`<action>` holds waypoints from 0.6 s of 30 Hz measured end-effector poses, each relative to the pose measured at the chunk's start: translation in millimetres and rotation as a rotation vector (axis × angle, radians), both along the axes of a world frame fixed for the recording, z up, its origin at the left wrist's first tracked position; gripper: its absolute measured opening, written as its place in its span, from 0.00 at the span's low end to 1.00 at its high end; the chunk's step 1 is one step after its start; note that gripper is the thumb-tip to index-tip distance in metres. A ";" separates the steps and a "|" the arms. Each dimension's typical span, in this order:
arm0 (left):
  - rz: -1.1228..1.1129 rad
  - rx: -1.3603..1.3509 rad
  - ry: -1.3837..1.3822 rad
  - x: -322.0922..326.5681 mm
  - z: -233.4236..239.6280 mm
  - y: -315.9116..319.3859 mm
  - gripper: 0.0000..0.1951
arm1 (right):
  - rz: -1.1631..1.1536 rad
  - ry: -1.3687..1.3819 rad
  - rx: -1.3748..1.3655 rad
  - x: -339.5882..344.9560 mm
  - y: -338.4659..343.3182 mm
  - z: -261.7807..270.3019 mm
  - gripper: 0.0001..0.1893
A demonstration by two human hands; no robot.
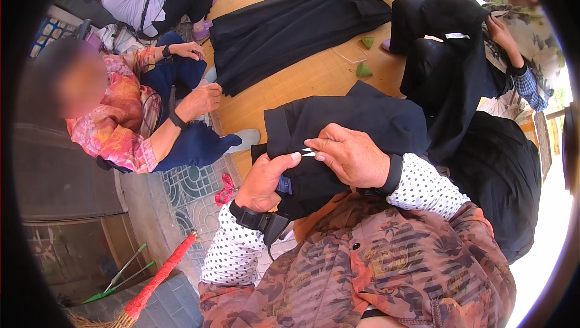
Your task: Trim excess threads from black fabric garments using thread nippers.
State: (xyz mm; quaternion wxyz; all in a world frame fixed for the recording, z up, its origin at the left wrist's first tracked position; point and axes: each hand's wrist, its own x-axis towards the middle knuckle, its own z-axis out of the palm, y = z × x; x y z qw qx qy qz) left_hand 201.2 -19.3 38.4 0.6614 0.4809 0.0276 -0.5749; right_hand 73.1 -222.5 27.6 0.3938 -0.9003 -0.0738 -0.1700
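Observation:
A black cloth garment (358, 119) lies folded across my lap, with a small blue label (284, 184) showing near its lower left part. My left hand (265, 180) pinches the garment's edge between thumb and fingers. In my right hand (351, 153) are small metal thread snips (309, 151), whose pointed blades reach towards my left thumb at the cloth. How far the blades are apart is hard to tell. My fingers cover the rest of the snips.
A long black garment (294, 28) is spread on the wooden platform (290, 78). Green seed pods (363, 70) lie beside a white cord. Co-workers sit at left, upper left and right, one holding black cloth (453, 56). A broom with a red-wrapped handle (163, 273) stands lower left.

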 end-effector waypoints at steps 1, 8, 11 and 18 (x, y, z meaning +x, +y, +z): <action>0.010 0.001 0.005 -0.8 -0.3 -0.6 0.13 | -0.004 0.000 0.019 -0.4 -0.3 -0.3 0.15; 0.033 -0.005 0.009 0.0 -2.6 -4.5 0.12 | -0.003 -0.016 -0.009 2.7 -3.8 -2.6 0.14; 0.032 -0.003 0.013 0.6 -3.1 -6.4 0.12 | -0.003 -0.017 -0.010 3.6 -6.2 -4.0 0.14; 0.040 0.005 0.012 2.4 -5.3 -11.3 0.12 | -0.003 -0.030 -0.002 5.9 -10.3 -7.7 0.15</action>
